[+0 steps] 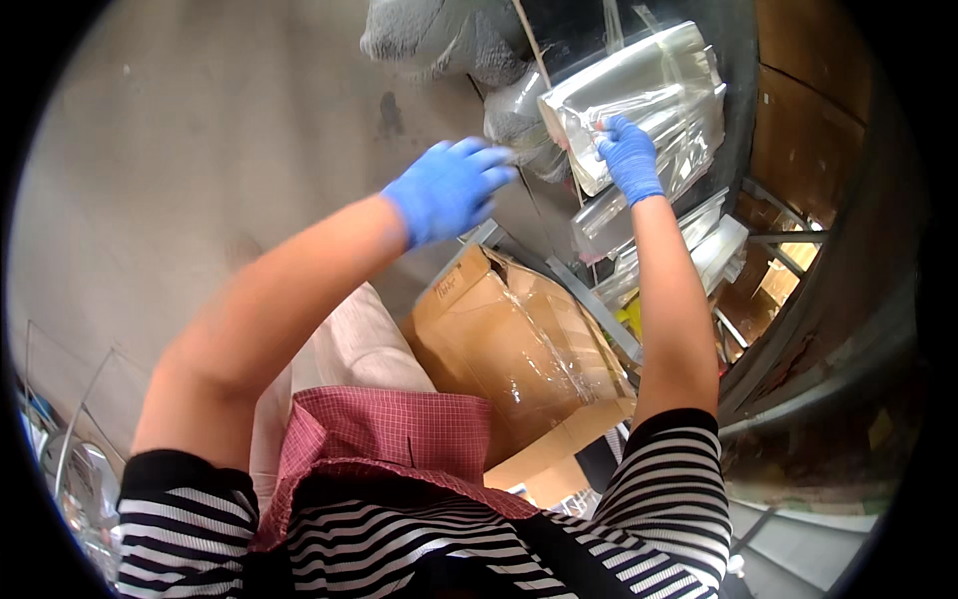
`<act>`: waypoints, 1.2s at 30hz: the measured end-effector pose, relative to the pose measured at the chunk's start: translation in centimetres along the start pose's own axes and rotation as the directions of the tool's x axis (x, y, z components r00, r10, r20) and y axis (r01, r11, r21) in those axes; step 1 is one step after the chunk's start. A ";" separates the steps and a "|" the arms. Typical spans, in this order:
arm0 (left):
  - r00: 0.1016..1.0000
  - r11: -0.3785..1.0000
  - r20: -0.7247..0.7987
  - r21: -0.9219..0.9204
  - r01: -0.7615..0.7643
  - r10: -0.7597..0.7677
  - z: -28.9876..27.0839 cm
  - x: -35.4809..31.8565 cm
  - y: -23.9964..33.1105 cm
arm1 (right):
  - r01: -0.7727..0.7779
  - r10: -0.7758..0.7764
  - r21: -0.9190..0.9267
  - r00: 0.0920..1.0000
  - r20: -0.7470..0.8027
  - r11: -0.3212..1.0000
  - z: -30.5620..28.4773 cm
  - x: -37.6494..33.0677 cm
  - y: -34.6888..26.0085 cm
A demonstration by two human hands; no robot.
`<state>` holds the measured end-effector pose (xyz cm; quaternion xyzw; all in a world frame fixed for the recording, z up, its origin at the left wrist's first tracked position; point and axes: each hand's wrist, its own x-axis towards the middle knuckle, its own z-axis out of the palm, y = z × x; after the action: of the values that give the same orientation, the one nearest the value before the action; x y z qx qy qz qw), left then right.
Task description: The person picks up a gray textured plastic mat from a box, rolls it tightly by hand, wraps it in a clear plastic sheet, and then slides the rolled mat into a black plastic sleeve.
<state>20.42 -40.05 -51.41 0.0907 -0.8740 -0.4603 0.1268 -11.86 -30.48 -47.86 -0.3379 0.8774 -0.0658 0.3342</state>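
Observation:
Both hands wear blue gloves with bare fingertips. My right hand (631, 165) is at a stack of clear plastic bags (639, 90) on a shelf at the upper right, thumb and fingers pinched on the film near its left edge. To the left, my left hand (447, 192) is in the air, slightly smeared by motion. Its fingers stretch toward the right and are apart, with nothing seen in them. More clear plastic packets (609, 222) lie just below the stack, partly hidden by my right forearm.
A brown cardboard box (519, 349) with tape stands below my hands, beside a grey metal frame (569, 285). Grey bundles wrapped in clear film (449, 45) lie at the top. Cardboard boxes (808, 130) fill the right side. A wire rack (75, 439) is at the lower left.

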 end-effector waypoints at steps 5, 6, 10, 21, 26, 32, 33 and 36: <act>0.979 0.999 0.205 0.030 -0.013 0.006 4.8 9.4 0.9 | -0.075 0.075 -0.010 0.997 0.005 0.997 -0.5 0.0 -0.3; 0.971 0.998 0.237 0.059 0.023 -0.037 5.3 10.6 1.1 | -0.074 0.074 0.030 0.997 0.020 0.997 -0.7 0.1 -0.3; 0.947 0.981 0.286 0.160 0.105 -0.148 7.6 12.5 0.6 | -0.048 0.039 0.099 0.995 0.091 0.994 -1.6 -0.6 -0.5; 0.984 0.990 0.107 0.017 0.142 -0.143 9.6 13.2 1.4 | 0.002 -0.002 0.009 1.000 0.010 1.000 -2.4 -0.8 -0.8; 0.921 0.954 0.257 0.007 0.301 -0.293 8.3 13.7 1.5 | 0.146 -0.147 -0.184 0.989 0.005 0.972 -1.4 -1.3 -0.5; 0.804 0.884 0.376 0.107 0.455 -0.460 7.1 14.8 -0.9 | 0.324 -0.375 -0.535 0.927 0.015 0.780 -0.1 -0.9 1.1; 0.809 0.899 0.398 0.123 0.420 -0.433 7.4 14.7 -1.4 | 0.244 -0.267 -0.396 0.964 -0.002 0.885 -0.4 -1.1 1.1; 0.814 0.915 0.417 0.178 0.363 -0.404 8.0 14.4 -3.2 | 0.060 -0.065 0.105 0.997 0.050 0.993 -1.4 -1.9 -0.7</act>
<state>4.38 -39.59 -56.45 0.1631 -0.8629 -0.4447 -0.1760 -11.30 -29.90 -45.52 -0.3490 0.8525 -0.1125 0.3725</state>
